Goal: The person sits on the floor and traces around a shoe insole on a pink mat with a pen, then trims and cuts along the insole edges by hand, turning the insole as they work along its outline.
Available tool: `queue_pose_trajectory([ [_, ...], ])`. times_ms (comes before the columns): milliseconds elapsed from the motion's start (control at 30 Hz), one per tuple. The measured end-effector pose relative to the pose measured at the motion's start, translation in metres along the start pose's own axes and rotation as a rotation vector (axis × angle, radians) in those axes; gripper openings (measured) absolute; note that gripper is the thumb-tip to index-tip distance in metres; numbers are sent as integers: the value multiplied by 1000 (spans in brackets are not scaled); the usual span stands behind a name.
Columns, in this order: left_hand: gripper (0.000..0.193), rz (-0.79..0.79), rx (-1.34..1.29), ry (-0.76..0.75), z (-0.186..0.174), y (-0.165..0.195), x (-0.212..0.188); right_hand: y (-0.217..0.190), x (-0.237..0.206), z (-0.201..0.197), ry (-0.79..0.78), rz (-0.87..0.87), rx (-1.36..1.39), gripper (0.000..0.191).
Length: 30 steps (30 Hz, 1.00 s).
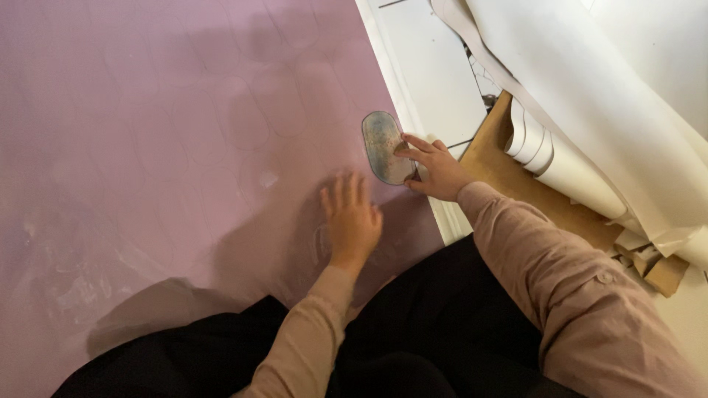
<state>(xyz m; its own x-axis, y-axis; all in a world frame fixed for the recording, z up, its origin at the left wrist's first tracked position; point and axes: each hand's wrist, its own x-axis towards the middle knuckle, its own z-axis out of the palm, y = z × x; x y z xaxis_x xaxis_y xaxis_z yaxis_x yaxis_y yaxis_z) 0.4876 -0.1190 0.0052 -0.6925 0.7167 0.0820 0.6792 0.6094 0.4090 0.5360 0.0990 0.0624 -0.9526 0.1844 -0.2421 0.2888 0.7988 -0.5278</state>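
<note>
- One oval template (385, 146) lay on one mauve sheet (147, 147) near its right edge.
- Right hand (435, 169) pinned it, fingers bent.
- Left hand (351, 219) lay flat, fingers together.

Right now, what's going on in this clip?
A person is working over a large mauve sheet marked with faint rounded outlines. The right hand holds an oval template flat on the sheet near its right edge. The left hand presses palm-down on the sheet just below it, fingers spread. Off to the right, pale rolled and loose sheets lie piled on a brown board.
</note>
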Motion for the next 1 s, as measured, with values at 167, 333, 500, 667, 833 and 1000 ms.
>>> queue_pose_trajectory([
  [167, 65, 221, 17, 31, 17, 37, 23, 1, -1, -2, 30, -78, -2, 68],
  [333, 75, 132, 7, -181, 17, 38, 22, 2, -3, -2, 88, -169, 1, 59],
  [500, 81, 154, 19, -241, 9, 36, 21, 0, -4, 0, 59, -76, -21, 51],
  [667, 85, 152, 35, -264, 4, 38, 23, 0, -6, -1, 86, -102, -8, 48],
  [833, 86, 150, 36, -250, 6, 37, 22, -4, -9, 0, 84, -62, 2, 47],
  [1000, 85, 124, 86, -277, 15, 46, 30, -3, -3, -13, 190, 48, 108, 20],
])
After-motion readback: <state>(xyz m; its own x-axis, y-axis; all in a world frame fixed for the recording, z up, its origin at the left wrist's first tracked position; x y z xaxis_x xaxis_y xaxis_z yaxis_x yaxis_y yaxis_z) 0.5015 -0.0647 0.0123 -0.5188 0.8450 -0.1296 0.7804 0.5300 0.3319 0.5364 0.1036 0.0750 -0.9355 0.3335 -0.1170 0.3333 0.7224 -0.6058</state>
